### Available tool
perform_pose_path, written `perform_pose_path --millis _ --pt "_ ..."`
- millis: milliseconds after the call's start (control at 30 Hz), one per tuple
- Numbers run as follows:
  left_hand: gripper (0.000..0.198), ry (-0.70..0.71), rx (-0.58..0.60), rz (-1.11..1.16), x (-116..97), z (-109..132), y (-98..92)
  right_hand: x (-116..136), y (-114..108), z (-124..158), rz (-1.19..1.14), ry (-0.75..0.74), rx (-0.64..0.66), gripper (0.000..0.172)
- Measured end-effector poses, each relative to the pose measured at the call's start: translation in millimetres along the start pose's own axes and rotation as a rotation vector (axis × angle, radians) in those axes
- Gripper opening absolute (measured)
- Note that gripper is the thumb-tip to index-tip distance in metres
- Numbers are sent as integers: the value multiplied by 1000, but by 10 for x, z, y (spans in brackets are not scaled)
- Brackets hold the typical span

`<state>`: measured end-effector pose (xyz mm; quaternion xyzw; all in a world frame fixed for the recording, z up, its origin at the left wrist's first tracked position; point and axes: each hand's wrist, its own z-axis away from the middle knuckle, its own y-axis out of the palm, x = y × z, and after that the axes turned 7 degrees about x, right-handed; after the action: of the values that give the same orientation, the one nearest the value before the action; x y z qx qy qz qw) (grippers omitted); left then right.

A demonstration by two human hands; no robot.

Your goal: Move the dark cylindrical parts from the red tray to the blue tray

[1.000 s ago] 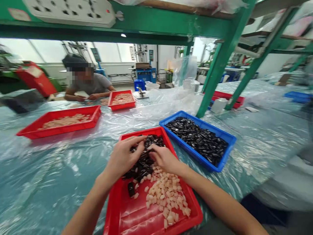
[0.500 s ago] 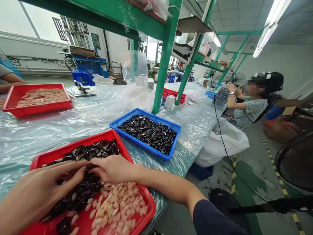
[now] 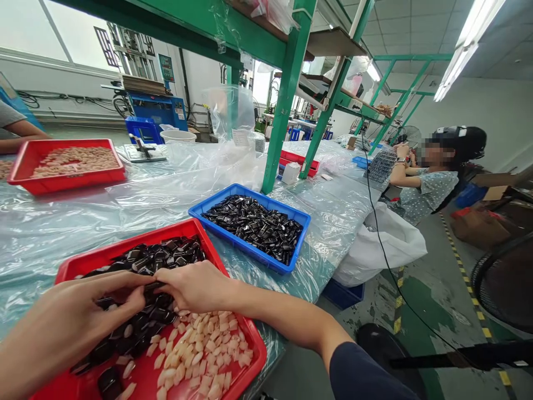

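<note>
A red plastic tray (image 3: 253, 339) lies directly before me, low in the view. It holds a heap of glossy black pieces (image 3: 160, 251) at its far side and pale peach pieces (image 3: 195, 350) at its near side. My left hand (image 3: 91, 311) and my right hand (image 3: 195, 288) meet over the black heap. The fingers of both curl down into it, closing on dark pieces. Just past the tray, a blue plastic tray (image 3: 235, 243) holds more black pieces (image 3: 254, 228).
Clear plastic sheeting (image 3: 83, 216) covers the table. A second red tray (image 3: 79, 186) of peach pieces stands at far left, beside a co-worker's arm (image 3: 20, 130). Green shelf posts (image 3: 283, 122) rise behind the blue tray. Another seated person (image 3: 428, 194) works at right, past a white sack (image 3: 375, 250).
Since one second ago, the view has swung right and upward, shifting the trays left. Over the last half second, my hands have stayed over the black heap with only slight finger movement.
</note>
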<state>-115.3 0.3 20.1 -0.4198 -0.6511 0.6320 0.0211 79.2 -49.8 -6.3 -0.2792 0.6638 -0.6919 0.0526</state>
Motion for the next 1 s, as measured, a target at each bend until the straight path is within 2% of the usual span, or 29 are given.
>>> perform_pose_path --millis 100,167,233,300,400,533,600,667,733,833,1000 --pt "22 -48 55 -40 -87 26 -46 -2 18 8 -25 -13 -29 21" --pt "25 -83 50 -5 -173 56 -95 17 30 22 -83 -45 -76 20" --pt "28 -86 15 98 -264 85 -137 30 41 40 -160 -62 -134 19" --pt "31 -27 -48 183 -335 104 -158 1 40 51 -221 -39 -209 18" --pt "29 25 -110 180 -387 136 -165 -148 -3 43 -225 -2 -333 19" --pt "26 78 -207 140 -419 201 -205 -463 -135 28 -82 278 -535 26" --pt "26 85 -231 130 -428 224 -245 -622 -198 44 -2 466 -533 29" --pt "27 73 -171 93 -417 231 -280 -768 -238 74 65 600 -514 31" --pt "28 55 -32 11 -376 223 -290 -895 -248 111 101 662 -530 34" --pt "27 42 176 -151 -273 200 -224 -1037 -209 156 141 651 -511 35" --pt "38 126 354 -265 -146 176 70 -1114 -78 144 214 598 -450 43"
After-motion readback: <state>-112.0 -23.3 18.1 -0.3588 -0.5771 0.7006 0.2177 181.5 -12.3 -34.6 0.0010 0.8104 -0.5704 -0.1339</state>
